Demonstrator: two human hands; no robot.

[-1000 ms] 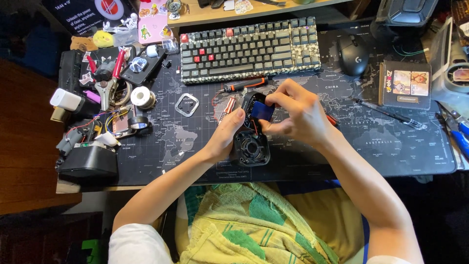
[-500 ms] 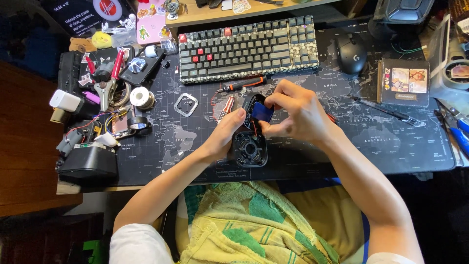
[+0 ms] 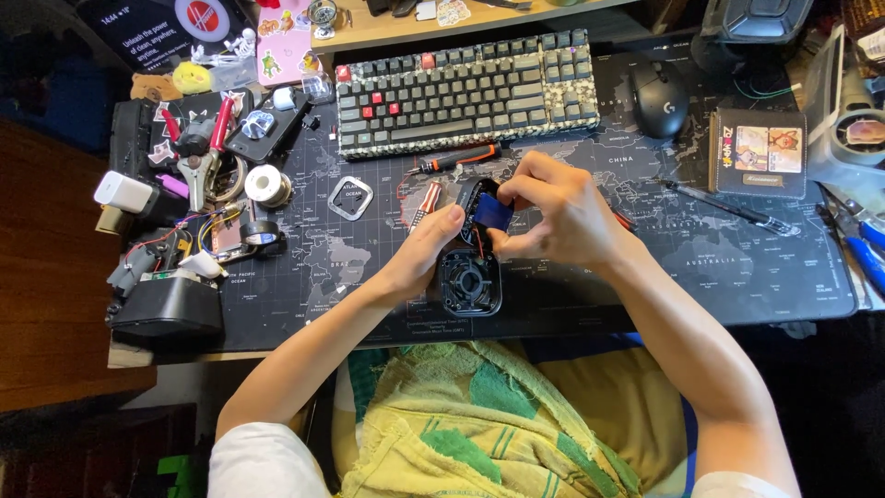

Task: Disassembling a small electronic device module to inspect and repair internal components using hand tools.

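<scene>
Bench, covered by a dark mat printed with a pale world map.

Packages, labels, signs:
- Dark box, rectangular, at the right of the mat beside the mouse; its lid carries 2 small coloured picture panels.
- Dark card, top left corner, with a red and white round emblem and pale lettering.
- Pink sheet of small cartoon stickers, just right of the card.
- Badge, rounded, clear with a pale outline, flat on the mat left of the work.

Item in hand:
- Black casing, open, lying on the mat near its front edge, at centre below the keyboard. Lower half shows a round socket ringed with ribs. Thin red wires run along the upper half.
- Blue part, small and rectangular, sits in the casing's upper end.

Hands:
- Left hand: fingers curled narrow against the casing's left side, thumb tip near the blue part, steadying the casing.
- Right hand: closed in a pinch on the blue part, fingers arched over the casing's top.

Nearby:
- Screwdriver, orange and black, lying between keyboard and casing.
- Pen, dark, right of the right hand.
- Solder spool, among tools at the left.
</scene>
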